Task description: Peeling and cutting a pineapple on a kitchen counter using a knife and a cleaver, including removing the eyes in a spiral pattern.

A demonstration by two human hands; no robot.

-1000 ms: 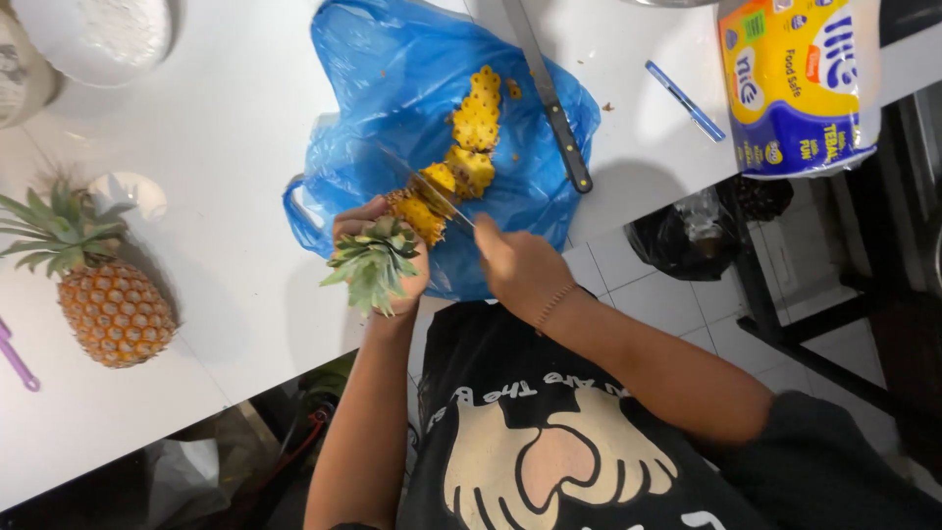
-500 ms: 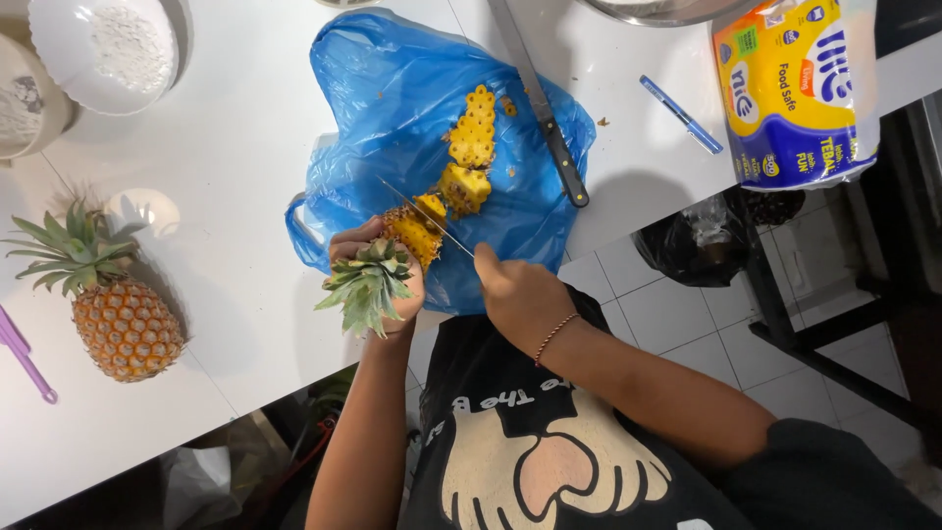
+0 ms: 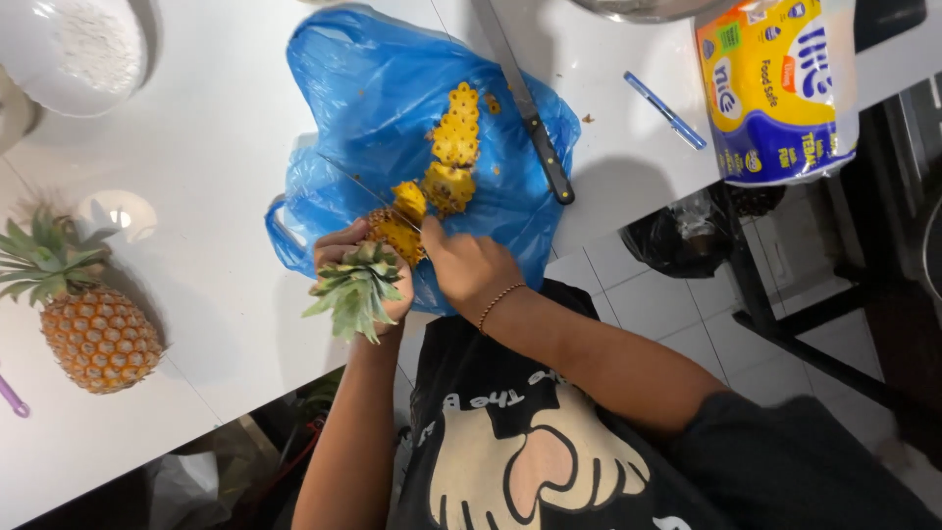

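- Half-peeled yellow pineapple [image 3: 397, 228] with a green leafy crown lies over the near edge of a crumpled blue plastic bag [image 3: 392, 88] spread on the white tabletop [image 3: 216, 196].
- Left hand [image 3: 358, 270] is clamped around the crown end of that pineapple, with the leaves sticking out toward the person.
- Right hand [image 3: 469, 265] is closed on the handle of a thin-bladed knife [image 3: 368, 189]; the blade lies across the fruit and points away toward the bag's far left side. A thin bracelet sits on this wrist.
- Strips of yellow pineapple peel [image 3: 456, 137] lie on the bag just beyond the fruit.
- Long knife with a black handle [image 3: 530, 113] rests at the bag's right edge, partly on the bag.
- Whole unpeeled pineapple [image 3: 93, 329] lies on the tabletop well to the left.
- White bowl of white powder [image 3: 83, 44] stands at the far left corner.
- Yellow and blue wrapped pack [image 3: 780, 88] stands at the far right, with a blue pen [image 3: 665, 110] between it and the bag.
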